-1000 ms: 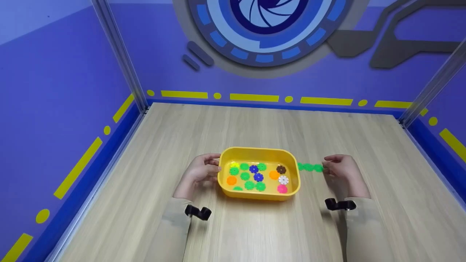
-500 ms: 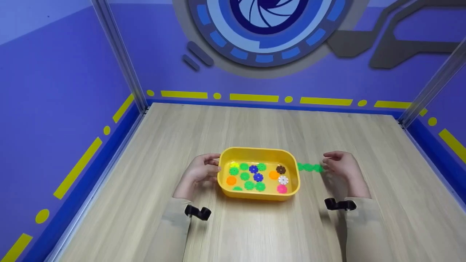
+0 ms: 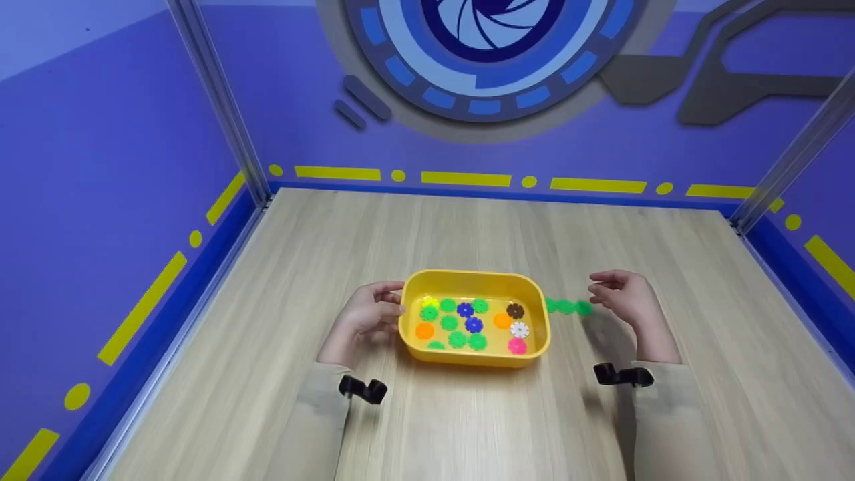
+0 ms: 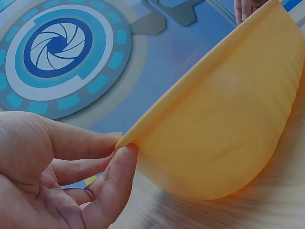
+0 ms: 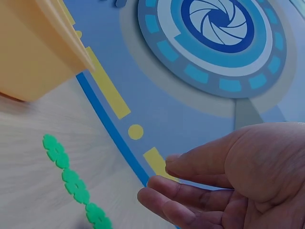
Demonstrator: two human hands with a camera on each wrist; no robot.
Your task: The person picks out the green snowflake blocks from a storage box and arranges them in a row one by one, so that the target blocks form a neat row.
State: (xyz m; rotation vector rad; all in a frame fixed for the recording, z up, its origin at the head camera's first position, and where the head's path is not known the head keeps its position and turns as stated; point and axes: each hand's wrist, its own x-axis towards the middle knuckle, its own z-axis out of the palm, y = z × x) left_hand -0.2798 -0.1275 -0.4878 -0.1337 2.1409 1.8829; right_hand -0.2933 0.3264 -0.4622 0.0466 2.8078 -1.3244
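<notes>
A yellow plastic tub (image 3: 474,359) stands on the table and holds several notched snowflake discs in green, orange, blue, brown, white, pink and yellow. My left hand (image 3: 364,310) pinches the left rim of the tub (image 4: 219,129) between thumb and fingers, as the left wrist view confirms. To the right of the tub lies a chain of linked green snowflake discs (image 3: 566,306), flat on the table. Just past its right end, my right hand (image 3: 631,297) hovers with loosely bent fingers and nothing in them. The right wrist view shows the green chain (image 5: 75,185) apart from the fingertips.
The wooden tabletop (image 3: 374,227) is bounded by a blue back wall (image 3: 280,113) and side walls with yellow dashes. A metal post (image 3: 220,100) rises at the back left corner. Black clips (image 3: 624,375) sit on both sleeves.
My right hand has let go of the green chain's end and lifted slightly up and away. The chain, the tub and my left hand stay where they were.
</notes>
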